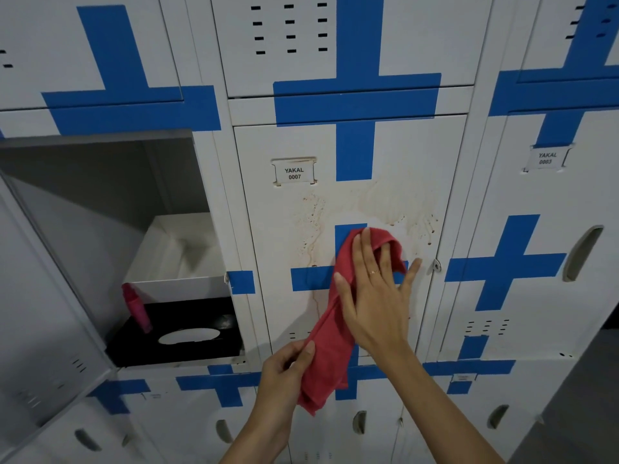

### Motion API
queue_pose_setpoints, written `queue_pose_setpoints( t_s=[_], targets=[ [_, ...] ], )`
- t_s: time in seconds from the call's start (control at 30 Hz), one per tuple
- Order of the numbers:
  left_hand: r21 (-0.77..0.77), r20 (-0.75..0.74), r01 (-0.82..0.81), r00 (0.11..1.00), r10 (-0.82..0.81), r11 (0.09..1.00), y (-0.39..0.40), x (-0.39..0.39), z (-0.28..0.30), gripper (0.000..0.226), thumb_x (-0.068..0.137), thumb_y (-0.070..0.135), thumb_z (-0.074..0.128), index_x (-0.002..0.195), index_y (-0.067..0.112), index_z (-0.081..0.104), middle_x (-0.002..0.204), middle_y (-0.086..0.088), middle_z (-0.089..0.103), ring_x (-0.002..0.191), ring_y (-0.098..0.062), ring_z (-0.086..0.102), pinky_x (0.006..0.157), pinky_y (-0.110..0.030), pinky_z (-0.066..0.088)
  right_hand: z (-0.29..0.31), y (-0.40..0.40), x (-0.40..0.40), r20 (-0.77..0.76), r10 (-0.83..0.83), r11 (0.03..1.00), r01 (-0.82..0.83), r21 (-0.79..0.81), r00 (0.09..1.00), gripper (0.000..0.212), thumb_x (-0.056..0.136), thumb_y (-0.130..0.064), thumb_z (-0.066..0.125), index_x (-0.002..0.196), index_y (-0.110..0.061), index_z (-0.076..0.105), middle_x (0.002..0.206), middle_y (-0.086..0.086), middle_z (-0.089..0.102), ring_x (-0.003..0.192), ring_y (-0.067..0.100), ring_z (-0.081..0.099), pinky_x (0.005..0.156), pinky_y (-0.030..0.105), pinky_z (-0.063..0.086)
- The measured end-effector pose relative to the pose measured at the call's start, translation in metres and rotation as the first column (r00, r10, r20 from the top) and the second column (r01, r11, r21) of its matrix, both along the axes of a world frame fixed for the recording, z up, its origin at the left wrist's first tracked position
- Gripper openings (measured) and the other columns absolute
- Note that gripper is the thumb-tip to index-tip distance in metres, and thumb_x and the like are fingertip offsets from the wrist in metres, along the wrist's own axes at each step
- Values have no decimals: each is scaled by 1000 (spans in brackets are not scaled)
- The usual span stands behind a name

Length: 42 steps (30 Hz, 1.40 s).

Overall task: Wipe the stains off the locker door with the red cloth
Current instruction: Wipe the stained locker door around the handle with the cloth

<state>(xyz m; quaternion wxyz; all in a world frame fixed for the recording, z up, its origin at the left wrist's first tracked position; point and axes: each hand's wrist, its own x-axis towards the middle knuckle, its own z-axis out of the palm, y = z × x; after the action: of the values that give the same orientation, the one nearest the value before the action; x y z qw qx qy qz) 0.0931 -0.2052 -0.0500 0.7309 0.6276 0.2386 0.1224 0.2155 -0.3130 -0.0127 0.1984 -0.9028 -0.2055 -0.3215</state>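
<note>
Two label cards are legible on the white sheet-metal lockers. The card (294, 173) on the locker door (415, 152) reads "YAKAL 0007" in black print and sits in a pressed metal holder at the upper left of that door. A second card (546, 158), on the door to the right of the locker door, reads "YAKAL 0003".

Blue cross markings (355, 152) run over the flat, matte door panels. Small rectangular vent slots (289, 28) pierce the door above the locker door.

Brownish stains (395, 209) spread across the middle of the locker door, just below the card: blotchy patches with thin downward runs and scattered dark droplets.

The red cloth (330, 349) is soft woven fabric, bunched lengthwise into a hanging strip. Its upper end lies against the locker door just below the stains.

The right hand (375, 293) is spread flat with fingers straight, pressing the upper end of the cloth against the door; a fold of cloth drapes over two fingers. A ring (373, 272) is visible on one finger. The left hand (284, 373), lower on the door, pinches the hanging part of the cloth between thumb and curled fingers.

Left of the locker door, an open compartment (100, 202) contains a white box (181, 262), a black box (187, 333) with an oval opening, and a pink bottle (137, 308).
</note>
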Motion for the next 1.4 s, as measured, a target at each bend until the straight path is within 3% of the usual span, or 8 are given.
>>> queue_pose_setpoints(
  t_s=[0.13, 0.33, 0.7, 0.87, 1.0, 1.1, 1.27, 1.4],
  targets=[
    [-14, 41, 2, 999, -2, 1000, 0, 0, 4, 16, 91, 29, 59, 93, 22, 73, 94, 0, 76, 94, -21, 69, 82, -36, 57, 7, 15, -1, 4, 76, 997, -76, -4, 997, 68, 99, -56, 19, 155, -20, 6, 162, -6, 1, 148, 16, -2, 113, 55, -19],
    [15, -23, -21, 1000, 21, 1000, -8, -7, -12, 14, 88, 24, 64, 85, 17, 75, 91, -4, 76, 96, -24, 68, 94, -44, 53, -43, -7, -4, -42, 48, 997, -51, -54, 998, 70, 98, -58, 25, 155, -20, 9, 162, -7, 7, 149, 16, 7, 115, 54, -16],
    [185, -80, 174, 984, -162, 967, -33, -6, -23, 14, 89, 26, 63, 90, 18, 74, 91, 3, 74, 91, -11, 66, 74, -15, 47, -104, -37, 4, -257, 25, 996, -2, 90, 966, 74, 96, -65, 7, 154, -21, -4, 161, -7, -8, 149, 16, -3, 115, 57, -15],
    [170, -42, 142, 990, -137, 975, -34, 0, -12, 19, 89, 31, 61, 94, 16, 73, 98, -1, 72, 97, -18, 65, 70, -18, 49, -54, -41, 22, -126, 30, 989, -11, 145, 992, 71, 98, -60, 10, 154, -19, -3, 162, -5, -10, 149, 15, -8, 114, 55, -18],
    [123, 21, 94, 995, -97, 988, -33, 5, 3, 24, 89, 36, 58, 99, 17, 70, 101, -1, 70, 93, -24, 67, 61, -37, 58, 0, -30, 27, -28, 64, 990, -61, 125, 998, 71, 97, -60, 9, 154, -19, -4, 162, -6, -10, 148, 13, -11, 113, 52, -22],
    [128, 20, 57, 998, -60, 990, -32, 5, 0, 22, 90, 33, 59, 98, 17, 71, 102, 2, 70, 94, -18, 66, 59, -26, 58, -2, -31, 24, -10, 111, 994, -111, 18, 994, 70, 98, -60, 12, 155, -22, -2, 162, -9, -9, 149, 15, -9, 114, 55, -18],
    [121, -35, 18, 999, -14, 992, -28, 2, -18, 19, 88, 29, 62, 93, 15, 73, 100, -1, 72, 101, -19, 64, 84, -30, 51, -20, -38, 23, -9, 118, 986, -118, -116, 993, 71, 97, -62, 14, 155, -22, 2, 162, -10, -4, 149, 14, -5, 115, 59, -10],
    [130, -24, 21, 1000, -18, 991, -27, 2, -15, 19, 89, 30, 61, 94, 16, 72, 102, 0, 71, 101, -18, 63, 78, -25, 49, -14, -33, 23, -6, 56, 998, -56, 23, 998, 68, 99, -57, 15, 155, -20, 4, 162, -8, -1, 149, 14, -3, 116, 58, -11]
  ],
)
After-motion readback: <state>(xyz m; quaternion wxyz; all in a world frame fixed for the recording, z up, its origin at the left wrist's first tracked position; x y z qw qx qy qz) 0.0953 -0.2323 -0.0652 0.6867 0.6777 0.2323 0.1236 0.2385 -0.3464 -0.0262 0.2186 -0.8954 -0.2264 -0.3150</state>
